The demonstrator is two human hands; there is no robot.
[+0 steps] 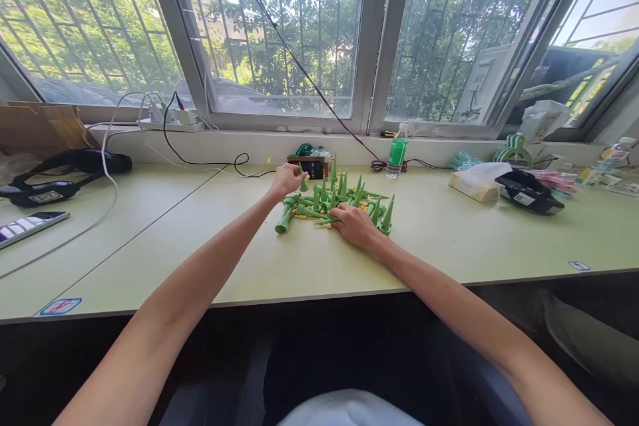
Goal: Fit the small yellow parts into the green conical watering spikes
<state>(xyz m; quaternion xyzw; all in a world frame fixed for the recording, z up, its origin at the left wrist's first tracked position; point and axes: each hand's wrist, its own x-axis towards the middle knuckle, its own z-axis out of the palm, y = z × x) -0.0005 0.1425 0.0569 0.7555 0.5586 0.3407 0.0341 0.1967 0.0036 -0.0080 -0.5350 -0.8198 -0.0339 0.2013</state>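
A pile of green plastic watering spikes (333, 176) with small yellow pieces (329, 226) lies mid-table, some spikes pointing up and others on their sides. At the pile's far left edge, my left hand (288, 180) is closed with its fingertips on a green spike (303, 184), a bit of yellow beside them. My right hand (353, 223) rests low at the front of the pile, fingers curled in on a lying green spike (324, 220); its fingers partly hide the grip. One thicker green spike (283, 218) lies at the left front.
Behind the pile stands a small open box (315, 168). A green-labelled bottle (397, 152) is by the window sill. To the right are a tissue box (474, 185) and a black strapped device (530, 193). Cables, a phone (32, 226) and a black headset (64, 176) lie left.
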